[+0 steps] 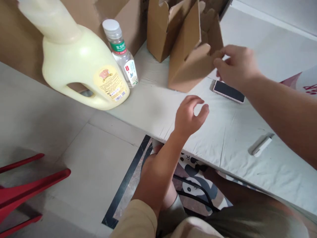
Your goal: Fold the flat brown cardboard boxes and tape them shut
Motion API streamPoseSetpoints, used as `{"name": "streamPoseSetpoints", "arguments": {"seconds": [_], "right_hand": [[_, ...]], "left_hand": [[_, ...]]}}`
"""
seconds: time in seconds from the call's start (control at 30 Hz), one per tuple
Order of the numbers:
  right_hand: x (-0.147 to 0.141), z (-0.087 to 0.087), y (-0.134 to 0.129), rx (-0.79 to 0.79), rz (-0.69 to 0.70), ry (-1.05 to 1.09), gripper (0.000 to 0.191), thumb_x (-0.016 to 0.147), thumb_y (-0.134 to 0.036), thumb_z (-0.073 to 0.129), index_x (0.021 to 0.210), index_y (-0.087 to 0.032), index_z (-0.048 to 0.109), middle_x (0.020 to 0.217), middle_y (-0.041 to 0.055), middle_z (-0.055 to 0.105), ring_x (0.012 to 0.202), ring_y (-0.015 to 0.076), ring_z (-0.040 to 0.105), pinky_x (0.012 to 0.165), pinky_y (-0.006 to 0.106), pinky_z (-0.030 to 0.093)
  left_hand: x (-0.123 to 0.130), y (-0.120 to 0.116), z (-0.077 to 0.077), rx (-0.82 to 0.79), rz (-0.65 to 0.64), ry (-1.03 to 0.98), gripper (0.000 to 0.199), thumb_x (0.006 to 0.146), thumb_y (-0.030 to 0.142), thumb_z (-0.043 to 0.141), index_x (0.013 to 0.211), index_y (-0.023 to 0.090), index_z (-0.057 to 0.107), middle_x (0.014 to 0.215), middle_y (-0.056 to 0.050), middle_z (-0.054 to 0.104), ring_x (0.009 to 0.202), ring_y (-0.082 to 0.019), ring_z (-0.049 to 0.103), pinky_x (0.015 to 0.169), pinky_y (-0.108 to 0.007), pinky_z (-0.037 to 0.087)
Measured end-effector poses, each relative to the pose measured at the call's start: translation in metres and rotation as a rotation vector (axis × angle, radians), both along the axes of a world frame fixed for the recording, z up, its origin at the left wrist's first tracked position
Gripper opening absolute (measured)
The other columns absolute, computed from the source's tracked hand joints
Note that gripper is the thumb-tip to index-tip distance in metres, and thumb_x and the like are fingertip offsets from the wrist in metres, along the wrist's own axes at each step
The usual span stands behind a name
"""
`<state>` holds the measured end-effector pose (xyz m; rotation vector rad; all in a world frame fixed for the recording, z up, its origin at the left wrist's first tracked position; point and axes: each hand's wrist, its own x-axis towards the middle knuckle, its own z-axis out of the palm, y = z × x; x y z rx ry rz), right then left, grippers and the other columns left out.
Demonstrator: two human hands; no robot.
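Observation:
My right hand (236, 64) pinches the near right corner of an open-topped brown cardboard box (189, 71) between thumb and fingers. The box stands on the white-covered table (153, 105), its flaps up and notched. My left hand (190, 115) hovers just in front of the box, over the table edge, thumb and curled fingers apart with nothing between them. A second cardboard box (158, 36) of like shape stands close behind to the left. Beneath my right wrist lies a phone (229, 92) with a dark screen.
A big pale yellow jug (84, 59) and a clear bottle (121, 54) with a white cap stand left on the table. Behind them is a large cardboard surface (131, 24). A small white slim object (262, 146) lies at right. Red furniture legs (34, 190) show lower left.

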<state>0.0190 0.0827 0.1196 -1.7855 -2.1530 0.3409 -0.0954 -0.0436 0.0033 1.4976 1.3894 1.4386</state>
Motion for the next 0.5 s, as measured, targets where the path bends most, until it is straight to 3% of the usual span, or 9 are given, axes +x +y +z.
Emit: {"name": "streamPoseSetpoints", "arguments": {"seconds": [0.13,0.23,0.37,0.47,0.5], "right_hand": [[0.098,-0.01,-0.069,0.076,-0.148,0.139,0.015,0.093,-0.025,0.065,0.105,-0.023,0.073,0.062,-0.0014,0.059,0.055,0.0101,0.052,0.059,0.029,0.04],[0.156,-0.024,-0.114,0.189,-0.21,0.289,0.016,0.086,-0.033,0.067,0.1,-0.025,0.069,0.07,0.0044,0.062,0.059,0.0149,0.058,0.058,0.034,0.045],[0.177,-0.045,-0.16,0.377,-0.257,0.443,0.032,0.074,-0.038,0.072,0.104,-0.035,0.061,0.078,0.0041,0.063,0.067,0.0219,0.063,0.067,0.044,0.054],[0.183,-0.046,-0.205,0.547,-0.325,0.644,0.006,0.086,-0.041,0.06,0.088,-0.036,0.061,0.078,0.0054,0.06,0.068,0.0248,0.065,0.07,0.05,0.059],[0.192,-0.042,-0.226,0.444,-0.285,0.656,0.016,0.094,-0.045,0.049,0.087,-0.037,0.062,0.078,0.0065,0.062,0.07,0.0264,0.067,0.07,0.051,0.061]], "left_hand": [[-0.003,-0.004,-0.005,0.122,0.244,0.073,0.036,0.099,0.041,0.066,0.13,0.025,0.059,0.145,-0.015,0.06,0.14,-0.028,0.059,0.116,-0.045,0.051],[-0.002,-0.001,-0.006,0.124,0.252,0.141,0.056,0.099,0.056,0.063,0.147,0.032,0.048,0.161,-0.012,0.049,0.16,-0.034,0.04,0.124,-0.05,0.046],[0.009,0.01,-0.004,0.178,0.167,0.22,0.067,0.097,0.077,0.053,0.15,0.036,0.047,0.162,-0.009,0.05,0.163,-0.036,0.037,0.12,-0.048,0.049],[0.022,0.018,-0.003,0.261,0.148,0.284,0.075,0.095,0.088,0.036,0.142,0.033,0.056,0.156,-0.011,0.055,0.159,-0.037,0.043,0.118,-0.05,0.051],[0.026,0.021,-0.003,0.276,0.141,0.281,0.077,0.096,0.088,0.028,0.139,0.032,0.058,0.153,-0.01,0.057,0.157,-0.036,0.046,0.118,-0.049,0.051]]}}
